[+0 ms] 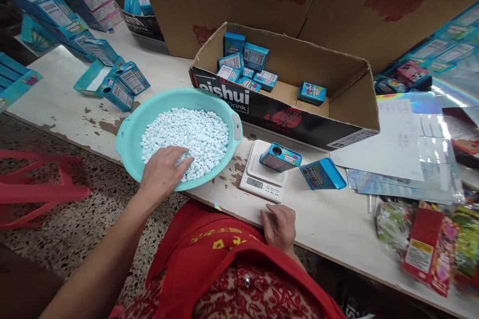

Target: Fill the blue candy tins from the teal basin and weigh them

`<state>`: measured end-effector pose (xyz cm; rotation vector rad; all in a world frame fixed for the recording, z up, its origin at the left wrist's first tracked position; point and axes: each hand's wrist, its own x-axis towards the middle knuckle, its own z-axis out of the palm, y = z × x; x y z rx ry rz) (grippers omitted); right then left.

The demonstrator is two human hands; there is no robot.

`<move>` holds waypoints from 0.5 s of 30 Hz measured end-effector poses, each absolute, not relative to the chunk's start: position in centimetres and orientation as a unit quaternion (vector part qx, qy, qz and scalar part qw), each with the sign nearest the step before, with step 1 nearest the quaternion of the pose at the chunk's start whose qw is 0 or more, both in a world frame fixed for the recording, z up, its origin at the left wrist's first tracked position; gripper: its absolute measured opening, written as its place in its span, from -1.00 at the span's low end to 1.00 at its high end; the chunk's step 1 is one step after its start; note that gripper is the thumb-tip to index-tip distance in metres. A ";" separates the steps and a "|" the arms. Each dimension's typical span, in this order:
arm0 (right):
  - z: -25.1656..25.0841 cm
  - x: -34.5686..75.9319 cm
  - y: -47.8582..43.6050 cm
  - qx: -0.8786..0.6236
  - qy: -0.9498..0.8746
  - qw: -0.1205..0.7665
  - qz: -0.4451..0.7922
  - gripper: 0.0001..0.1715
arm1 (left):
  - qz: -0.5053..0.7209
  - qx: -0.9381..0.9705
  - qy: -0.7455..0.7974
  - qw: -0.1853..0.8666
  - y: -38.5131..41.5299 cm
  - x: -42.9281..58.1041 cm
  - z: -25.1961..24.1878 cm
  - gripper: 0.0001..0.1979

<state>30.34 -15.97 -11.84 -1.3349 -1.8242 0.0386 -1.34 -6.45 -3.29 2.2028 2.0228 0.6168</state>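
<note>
My left hand reaches into a teal plastic basin full of small pale blue candies, its fingers bent down into the pile; what they hold is hidden. My right hand rests on the white table near its front edge, fingers curled under, just below a small white scale. An open blue tin stands on the scale. Its blue lid lies on the table to the right.
An open cardboard box behind the scale holds several blue tins. More blue boxes lie at the far left. Shiny sheets and bright packets crowd the right. A red stool stands on the floor.
</note>
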 end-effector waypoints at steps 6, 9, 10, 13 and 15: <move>-10.6 31.1 -13.1 -0.600 -0.615 0.511 0.036 -0.33 | 0.253 0.713 0.651 0.063 -6.3 -0.8 -2.4 -0.64; -9.8 31.7 -8.9 -0.613 -0.551 0.550 0.133 -0.04 | 0.365 0.643 0.661 0.129 -6.2 0.6 -1.5 -0.67; -9.5 31.9 -7.5 -0.617 -0.540 0.543 0.179 -0.07 | 0.399 0.610 0.662 0.173 -6.1 1.1 -1.3 -0.67; -8.0 32.2 -4.2 -0.618 -0.526 0.511 0.283 -0.41 | 0.496 0.495 0.632 0.329 -5.4 2.7 -1.0 -0.64; -6.2 32.0 -3.2 -0.606 -0.542 0.512 0.278 -0.53 | 0.553 0.395 0.596 0.428 -4.7 3.4 -0.9 -0.63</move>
